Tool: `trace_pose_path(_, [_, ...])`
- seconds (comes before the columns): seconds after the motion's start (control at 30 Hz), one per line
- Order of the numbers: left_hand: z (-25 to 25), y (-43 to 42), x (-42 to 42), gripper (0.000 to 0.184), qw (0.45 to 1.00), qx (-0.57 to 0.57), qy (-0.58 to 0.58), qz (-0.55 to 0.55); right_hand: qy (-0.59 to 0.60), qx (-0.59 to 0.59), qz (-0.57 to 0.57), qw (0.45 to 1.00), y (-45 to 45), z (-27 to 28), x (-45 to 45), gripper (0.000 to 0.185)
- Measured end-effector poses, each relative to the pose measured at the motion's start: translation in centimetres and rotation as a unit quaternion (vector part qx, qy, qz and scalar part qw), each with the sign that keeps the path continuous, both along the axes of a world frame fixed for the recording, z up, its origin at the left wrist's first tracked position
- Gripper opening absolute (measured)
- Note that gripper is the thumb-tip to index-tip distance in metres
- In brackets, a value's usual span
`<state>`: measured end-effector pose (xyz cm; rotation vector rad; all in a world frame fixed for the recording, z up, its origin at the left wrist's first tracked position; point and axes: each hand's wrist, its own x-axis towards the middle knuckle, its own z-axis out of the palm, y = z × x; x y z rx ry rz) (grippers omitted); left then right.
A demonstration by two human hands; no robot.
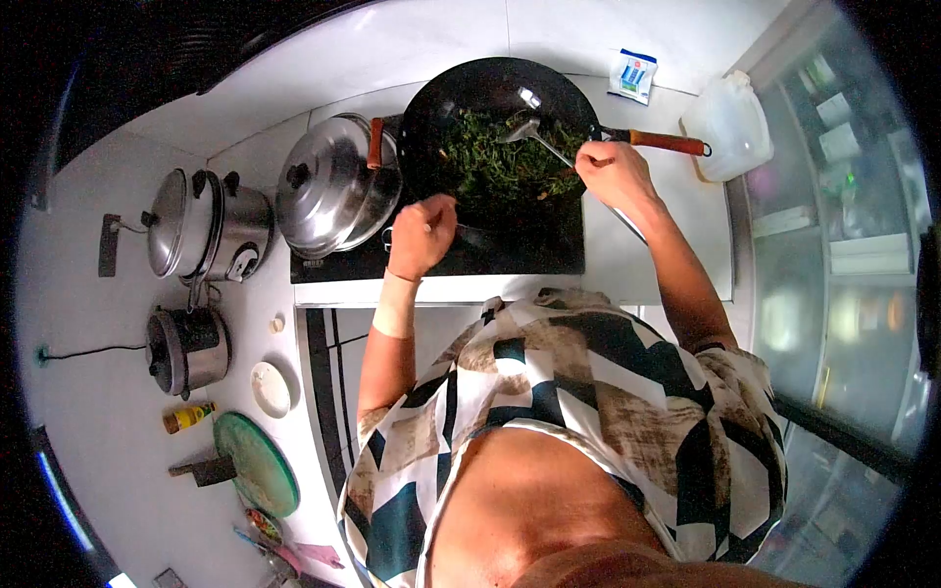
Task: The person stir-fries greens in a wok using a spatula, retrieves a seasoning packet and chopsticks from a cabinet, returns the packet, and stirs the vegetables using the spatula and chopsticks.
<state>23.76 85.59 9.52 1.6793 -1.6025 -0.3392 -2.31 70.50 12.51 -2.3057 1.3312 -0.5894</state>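
A large black wok (461,86) sits on the stove, with dark green leafy vegetables (490,162) in it. My right hand (616,178) is closed round the handle of a metal spatula (554,150), whose blade rests among the greens. The wok's wooden handle (667,142) sticks out to the right, just beyond that hand. By the near left edge of the wok, my left hand (426,235) is closed in a fist. What its fingers hold, if anything, is hidden.
Left of the wok stands a lidded steel pot (328,186). Farther left are a rice cooker (230,230) and a smaller cooker (191,351). A white dish (272,389), a green cutting board (260,470) and a cleaver (211,471) lie nearer. Behind right stand a packet (632,76) and a plastic jug (730,127).
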Motion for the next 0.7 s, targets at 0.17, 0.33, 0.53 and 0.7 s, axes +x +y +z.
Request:
trace_pose_path(0.17, [-2.6,-3.8,0.9,0.016,0.998,-0.019,-0.038,0.047,-0.054,-0.017,0.041,0.998,-1.3,-3.9,4.8,0.014])
trace_pose_path(0.33, [-4.3,-4.5,-0.5,0.023,0.994,0.004,0.112,-0.007,-0.223,0.136,0.041,0.964,-2.7,-8.6,6.5,0.017])
trace_pose_path(0.53, [-0.5,-0.2,-0.7,0.024,0.971,-0.022,0.235,-0.030,-0.377,0.221,0.043,0.898,0.2,-3.2,1.6,0.018])
trace_pose_path(0.7, [-1.4,0.2,0.4,0.021,0.990,0.009,0.140,0.022,-0.299,0.218,0.005,0.929,0.5,-3.1,1.5,0.019])
